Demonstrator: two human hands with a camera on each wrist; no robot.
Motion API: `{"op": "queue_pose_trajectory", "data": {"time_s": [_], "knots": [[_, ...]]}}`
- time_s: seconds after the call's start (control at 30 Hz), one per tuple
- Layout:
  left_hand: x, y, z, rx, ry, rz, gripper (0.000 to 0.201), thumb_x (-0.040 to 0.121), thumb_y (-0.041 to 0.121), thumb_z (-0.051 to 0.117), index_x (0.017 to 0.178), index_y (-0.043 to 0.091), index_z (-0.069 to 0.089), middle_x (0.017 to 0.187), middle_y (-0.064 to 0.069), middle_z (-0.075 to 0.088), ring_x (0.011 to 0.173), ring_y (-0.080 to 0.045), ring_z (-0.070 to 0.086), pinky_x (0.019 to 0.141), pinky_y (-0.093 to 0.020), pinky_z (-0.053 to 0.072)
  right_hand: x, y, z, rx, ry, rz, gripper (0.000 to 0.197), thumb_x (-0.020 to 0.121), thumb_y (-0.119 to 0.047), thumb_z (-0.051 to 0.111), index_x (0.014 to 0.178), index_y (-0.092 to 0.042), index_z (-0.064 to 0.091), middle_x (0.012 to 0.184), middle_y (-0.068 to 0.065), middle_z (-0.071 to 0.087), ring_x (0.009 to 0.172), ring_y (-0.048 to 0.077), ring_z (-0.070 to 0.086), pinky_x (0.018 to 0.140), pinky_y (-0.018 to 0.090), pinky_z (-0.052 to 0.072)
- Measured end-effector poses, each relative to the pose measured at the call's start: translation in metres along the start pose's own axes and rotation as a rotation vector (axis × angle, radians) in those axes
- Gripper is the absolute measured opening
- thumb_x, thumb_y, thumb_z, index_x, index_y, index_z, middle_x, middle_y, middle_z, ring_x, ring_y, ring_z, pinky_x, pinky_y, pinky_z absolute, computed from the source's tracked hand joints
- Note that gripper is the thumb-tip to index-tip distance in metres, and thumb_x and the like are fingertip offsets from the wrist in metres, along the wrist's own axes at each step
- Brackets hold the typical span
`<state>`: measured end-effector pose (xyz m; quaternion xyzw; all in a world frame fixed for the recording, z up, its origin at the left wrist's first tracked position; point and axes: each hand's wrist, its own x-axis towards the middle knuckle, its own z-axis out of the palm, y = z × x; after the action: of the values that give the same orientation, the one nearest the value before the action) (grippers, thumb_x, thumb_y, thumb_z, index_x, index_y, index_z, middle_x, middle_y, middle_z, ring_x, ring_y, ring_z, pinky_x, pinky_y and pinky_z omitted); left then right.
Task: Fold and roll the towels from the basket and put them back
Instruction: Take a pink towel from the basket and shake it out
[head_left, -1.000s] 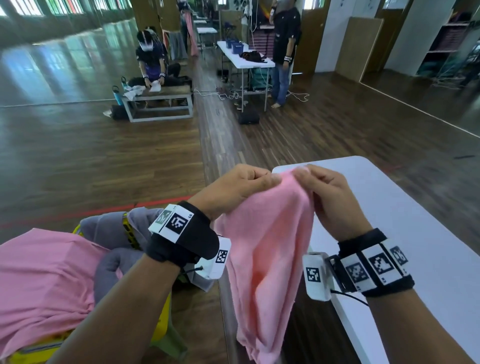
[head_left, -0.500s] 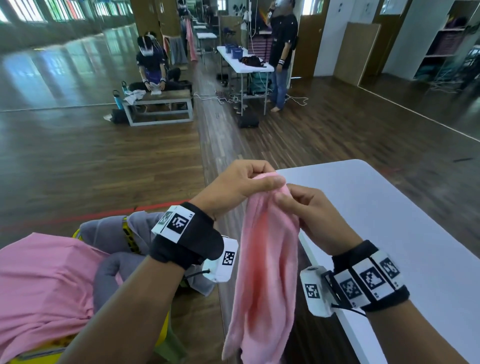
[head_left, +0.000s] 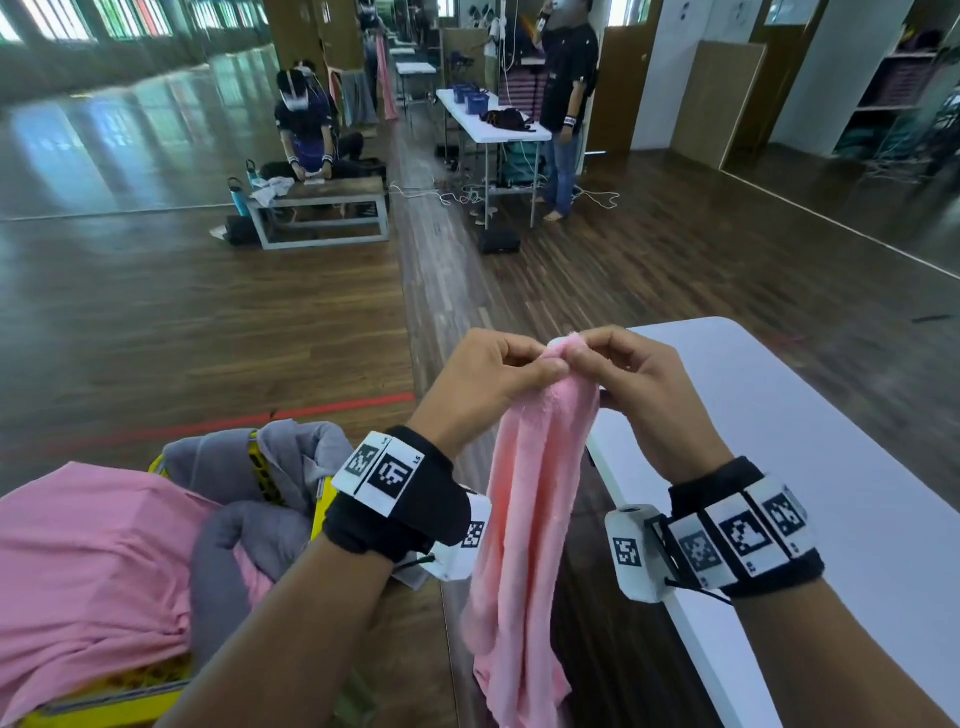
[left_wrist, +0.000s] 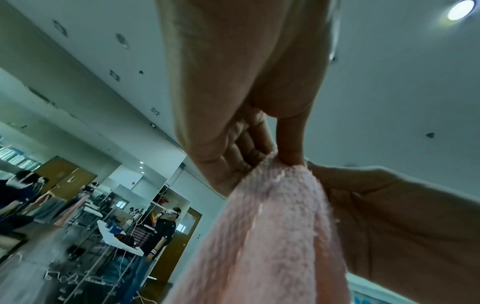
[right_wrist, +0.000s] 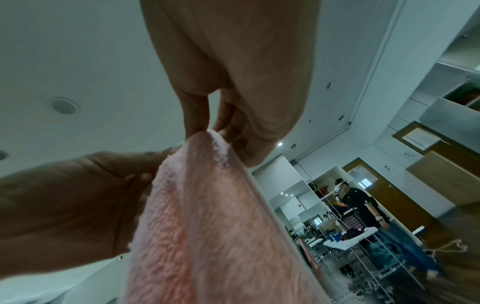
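A light pink towel (head_left: 530, 525) hangs in the air between the yellow basket (head_left: 324, 512) and the white table (head_left: 841, 447). Both hands pinch its top edge close together: my left hand (head_left: 519, 366) on the left, my right hand (head_left: 587, 358) on the right, fingertips nearly touching. The left wrist view has the towel (left_wrist: 272, 236) bunched under thumb and fingers; the right wrist view shows the same pink towel (right_wrist: 207, 216) pinched at its tip. Its lower end hangs below the table top, off the frame's bottom.
Grey cloths (head_left: 249, 530) and a large pink cloth (head_left: 88, 561) fill the basket at lower left. The floor is dark wood with a red line (head_left: 260, 418). Far off, a seated person (head_left: 306, 130) works at a low bench and another stands by a white table (head_left: 493, 122).
My two hands have drawn together along the towel's top edge, and the towel has narrowed from a spread sheet into a bunched strip.
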<state>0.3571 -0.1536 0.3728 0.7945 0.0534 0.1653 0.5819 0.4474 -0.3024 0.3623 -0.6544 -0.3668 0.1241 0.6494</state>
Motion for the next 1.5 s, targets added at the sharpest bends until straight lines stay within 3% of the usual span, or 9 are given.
{"op": "queue_pose_trajectory", "data": {"time_s": [0.27, 0.47, 0.57, 0.77, 0.93, 1.1, 1.2, 1.37, 1.5], "knots": [[-0.008, -0.027, 0.008, -0.103, 0.028, -0.079, 0.021, 0.095, 0.019, 0.055, 0.08, 0.01, 0.066, 0.072, 0.004, 0.058, 0.068, -0.008, 0.051, 0.069, -0.023, 0.04, 0.043, -0.014, -0.031, -0.028, 0.378, -0.043, 0.014, 0.095, -0.024, 0.058, 0.086, -0.017, 0.066, 0.072, -0.011, 0.056, 0.072, 0.007, 0.049, 0.063, 0.024, 0.042], [0.009, -0.018, 0.007, 0.01, 0.11, 0.025, 0.023, 0.098, 0.017, 0.049, 0.078, 0.013, 0.06, 0.071, 0.013, 0.059, 0.067, -0.008, 0.049, 0.06, -0.024, 0.04, 0.011, 0.005, -0.003, -0.332, -0.206, 0.074, 0.041, 0.092, -0.033, 0.063, 0.052, -0.028, 0.054, 0.055, -0.015, 0.046, 0.056, 0.004, 0.042, 0.057, 0.018, 0.035], [0.011, -0.021, 0.022, -0.009, 0.052, -0.013, 0.027, 0.099, 0.025, 0.048, 0.082, 0.007, 0.057, 0.073, -0.001, 0.049, 0.066, -0.01, 0.045, 0.054, -0.023, 0.036, 0.019, 0.012, -0.021, -0.295, -0.152, -0.011, 0.034, 0.096, -0.032, 0.058, 0.072, -0.009, 0.06, 0.07, -0.002, 0.047, 0.066, 0.007, 0.044, 0.064, 0.022, 0.035], [0.018, -0.036, 0.041, -0.045, 0.086, -0.06, 0.032, 0.1, 0.025, 0.046, 0.073, 0.009, 0.051, 0.072, 0.001, 0.042, 0.066, -0.01, 0.039, 0.06, -0.022, 0.035, 0.054, 0.012, -0.071, -0.063, 0.219, 0.071, 0.033, 0.098, -0.035, 0.053, 0.077, -0.011, 0.062, 0.071, -0.005, 0.057, 0.069, 0.009, 0.052, 0.067, 0.024, 0.043], [0.042, -0.025, 0.05, -0.097, 0.048, -0.033, 0.025, 0.098, 0.022, 0.052, 0.083, 0.006, 0.063, 0.082, -0.007, 0.059, 0.08, -0.016, 0.053, 0.077, -0.032, 0.042, 0.032, 0.02, -0.055, -0.314, -0.404, 0.18, 0.037, 0.091, -0.032, 0.065, 0.056, -0.021, 0.055, 0.057, -0.011, 0.05, 0.054, 0.004, 0.045, 0.056, 0.017, 0.035], [0.045, -0.034, 0.065, -0.182, 0.057, -0.07, 0.024, 0.098, 0.024, 0.051, 0.079, 0.011, 0.059, 0.074, -0.001, 0.049, 0.07, -0.012, 0.042, 0.063, -0.024, 0.034, 0.057, 0.037, -0.1, 0.054, -0.089, 0.114, 0.034, 0.093, -0.035, 0.06, 0.093, -0.002, 0.068, 0.085, 0.016, 0.063, 0.079, 0.024, 0.058, 0.079, 0.041, 0.048], [0.046, -0.05, 0.06, -0.182, 0.11, -0.102, 0.028, 0.097, 0.027, 0.053, 0.075, 0.01, 0.057, 0.07, 0.002, 0.047, 0.067, -0.011, 0.04, 0.062, -0.024, 0.033, 0.07, 0.047, -0.11, 0.004, 0.021, 0.085, 0.024, 0.096, -0.025, 0.057, 0.101, -0.005, 0.068, 0.096, 0.006, 0.069, 0.088, 0.016, 0.062, 0.085, 0.034, 0.048], [0.074, -0.059, 0.038, -0.082, 0.09, -0.098, 0.022, 0.097, 0.017, 0.054, 0.079, 0.008, 0.063, 0.073, 0.011, 0.062, 0.071, -0.001, 0.056, 0.07, -0.016, 0.042, 0.064, 0.072, -0.057, -0.165, -0.424, 0.228, 0.038, 0.084, -0.048, 0.067, 0.069, -0.014, 0.059, 0.067, -0.002, 0.054, 0.067, 0.013, 0.05, 0.067, 0.033, 0.039], [0.083, -0.077, 0.009, -0.149, 0.033, -0.114, 0.027, 0.092, 0.033, 0.058, 0.072, 0.014, 0.059, 0.069, 0.002, 0.051, 0.064, -0.01, 0.044, 0.058, -0.023, 0.036, 0.097, 0.073, -0.045, -0.014, -0.301, 0.144, 0.021, 0.095, -0.027, 0.059, 0.092, -0.008, 0.069, 0.069, 0.001, 0.06, 0.068, 0.014, 0.054, 0.069, 0.028, 0.045]]}}
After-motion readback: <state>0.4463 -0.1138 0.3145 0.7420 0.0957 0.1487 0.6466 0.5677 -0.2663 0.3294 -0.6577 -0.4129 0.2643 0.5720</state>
